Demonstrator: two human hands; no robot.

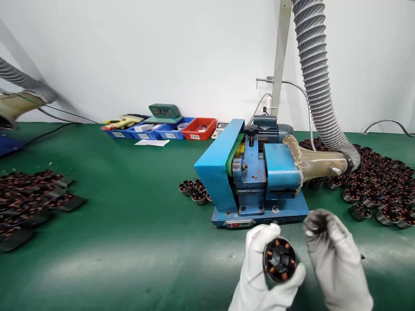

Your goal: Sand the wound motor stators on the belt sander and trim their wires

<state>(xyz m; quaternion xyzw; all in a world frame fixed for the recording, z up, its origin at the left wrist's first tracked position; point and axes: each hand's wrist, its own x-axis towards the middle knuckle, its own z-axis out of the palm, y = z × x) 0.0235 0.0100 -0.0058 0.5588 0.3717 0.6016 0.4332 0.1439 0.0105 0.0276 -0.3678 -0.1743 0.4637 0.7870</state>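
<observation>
My left hand point(259, 272), in a white glove, is wrapped round a motor stator point(280, 260). The stator is a short metal ring with copper windings and a dark core, and its open face is turned up toward me. A thin wire sticks out from its lower left side. Just right of it, apart from the stator, my right hand point(337, 259) wears a white glove darkened at the fingertips. Its fingers are curled together and slightly blurred, so what they hold, if anything, is hidden. Both hands are in front of a blue belt grinding machine point(253, 172).
Several stators point(382, 185) crowd the right, more stators point(35, 194) lie at left, and a few stators point(194, 190) sit beside the machine. A grey extraction hose point(316, 73) joins the machine's right side. Blue bins point(175, 134), a red bin point(199, 128) and a clock point(164, 111) line the back.
</observation>
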